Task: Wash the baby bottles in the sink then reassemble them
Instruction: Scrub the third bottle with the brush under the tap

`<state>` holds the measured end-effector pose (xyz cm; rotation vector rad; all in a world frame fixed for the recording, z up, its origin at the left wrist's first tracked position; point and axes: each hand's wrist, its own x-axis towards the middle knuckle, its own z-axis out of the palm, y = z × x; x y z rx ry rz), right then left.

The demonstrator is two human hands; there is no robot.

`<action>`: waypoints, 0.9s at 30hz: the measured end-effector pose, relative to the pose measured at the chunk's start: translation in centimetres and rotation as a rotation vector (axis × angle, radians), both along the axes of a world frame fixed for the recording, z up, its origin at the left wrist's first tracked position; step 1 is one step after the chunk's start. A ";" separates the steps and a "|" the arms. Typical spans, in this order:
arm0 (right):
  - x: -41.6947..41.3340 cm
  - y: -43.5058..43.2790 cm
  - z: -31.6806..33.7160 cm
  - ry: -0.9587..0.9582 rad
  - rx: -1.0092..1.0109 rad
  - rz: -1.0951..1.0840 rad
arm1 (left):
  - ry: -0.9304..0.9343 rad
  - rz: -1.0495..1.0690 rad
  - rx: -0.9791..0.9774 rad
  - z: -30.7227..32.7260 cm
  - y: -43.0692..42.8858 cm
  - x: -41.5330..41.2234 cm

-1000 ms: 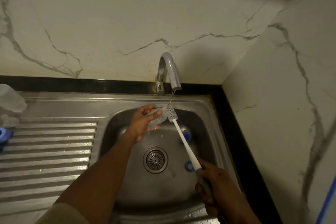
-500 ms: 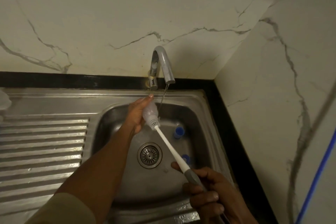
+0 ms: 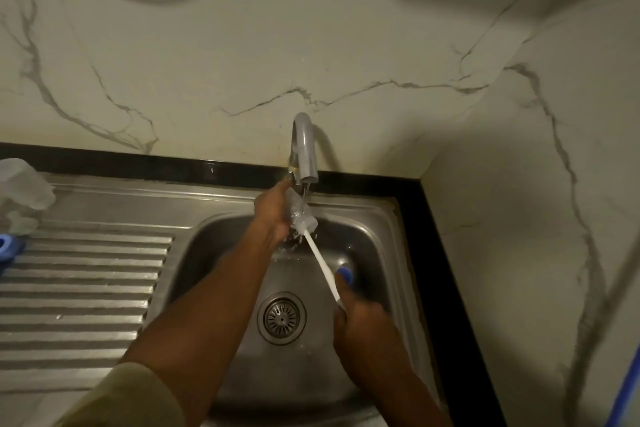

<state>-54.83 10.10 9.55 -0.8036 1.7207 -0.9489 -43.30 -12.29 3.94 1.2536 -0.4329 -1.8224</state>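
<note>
A: On the far left of the ribbed drainboard [image 3: 86, 288], what lies there?

B: A clear bottle part [image 3: 24, 184], with a blue ring [image 3: 8, 246] nearer.

A: And over the sink basin [image 3: 207, 253]?

B: The left hand [image 3: 273, 211] wraps its fingers round a clear baby bottle [image 3: 299, 215] just under the faucet [image 3: 304, 149]. The bottle brush [image 3: 322, 267] enters its mouth. The right hand [image 3: 363, 322] grips the handle with curled fingers, beside a blue cap [image 3: 344, 276].

A: What differs from a second ago?
B: The left hand [image 3: 273, 211] lifts the clear bottle [image 3: 298, 213] close under the tap [image 3: 306, 149]. The brush [image 3: 322, 267], earlier outside, enters its mouth; the right hand [image 3: 363, 326] sits nearer.
</note>
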 end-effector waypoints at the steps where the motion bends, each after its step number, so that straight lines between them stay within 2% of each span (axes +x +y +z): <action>1: 0.6 -1.3 1.1 -0.087 0.043 -0.051 | 0.125 -0.021 0.003 0.7 0.3 0.0; 2: 1.0 -1.3 1.2 -0.073 0.115 0.001 | 0.252 -0.026 0.010 1.3 0.9 0.1; 3: 0.6 -1.5 1.3 -0.149 0.172 -0.006 | 0.369 -0.010 0.030 1.4 1.0 0.3; 5: 0.8 -1.8 3.1 -0.648 0.347 -0.093 | 0.550 -0.011 0.050 0.7 1.2 0.4; 6: 0.6 -2.2 3.4 -0.822 0.430 -0.129 | 0.592 -0.023 0.066 0.3 1.1 0.3; 7: 0.3 -2.3 3.4 -0.848 0.468 -0.118 | 0.594 -0.040 0.080 0.3 1.1 0.0; 8: 0.2 -2.5 3.0 -0.704 0.446 -0.064 | 0.548 -0.045 0.091 0.0 0.8 -0.5; 10: 0.5 -2.0 1.1 -0.013 0.245 0.167 | 0.416 -0.012 0.108 -0.8 0.1 -1.3; 11: 0.5 -2.1 1.0 0.163 0.214 0.283 | 0.351 0.000 0.117 -1.1 -0.1 -1.4; 12: 0.1 -3.0 0.5 0.226 0.212 0.294 | 0.315 -0.007 0.127 -1.5 -0.2 -1.3; 13: -0.4 -3.2 -0.2 0.233 0.117 0.305 | 0.338 -0.036 0.148 -1.8 -0.1 -1.0; 15: 0.6 -3.0 0.2 0.032 0.214 0.194 | 0.462 -0.049 0.177 -2.4 0.4 0.3; 16: 0.4 -2.5 -0.4 -0.263 0.319 0.057 | 0.525 -0.015 0.184 -2.9 0.7 0.8; 17: 0.3 -2.4 0.3 -0.665 0.446 -0.042 | 0.589 0.016 0.189 -3.1 1.2 1.3; 18: 0.3 -2.1 0.9 -0.952 0.562 -0.125 | 0.642 0.033 0.188 -3.2 1.6 1.5; 19: 0.2 -1.6 1.0 -1.037 0.608 -0.137 | 0.671 0.028 0.184 -3.2 1.9 1.5; 20: 0.3 -1.2 0.8 -0.951 0.596 -0.119 | 0.640 0.020 0.178 -3.2 2.0 1.2; 21: 0.7 -0.9 0.8 -0.712 0.524 -0.035 | 0.570 0.008 0.163 -2.7 1.9 0.7; 23: 0.9 -0.7 -0.1 0.162 0.296 0.210 | 0.374 0.025 0.139 -1.9 1.2 -0.2; 24: 0.9 -1.0 0.4 0.469 0.222 0.344 | 0.294 0.050 0.126 -1.5 1.0 -0.6; 25: 0.7 -1.2 0.7 0.608 0.226 0.388 | 0.237 0.059 0.105 -1.2 0.9 -0.9; 26: 0.2 -1.3 0.5 0.580 0.175 0.389 | 0.208 0.049 0.073 -0.9 1.0 -0.9; 27: 0.5 -1.6 0.8 0.463 0.138 0.291 | 0.240 0.031 0.049 -0.8 1.1 -0.7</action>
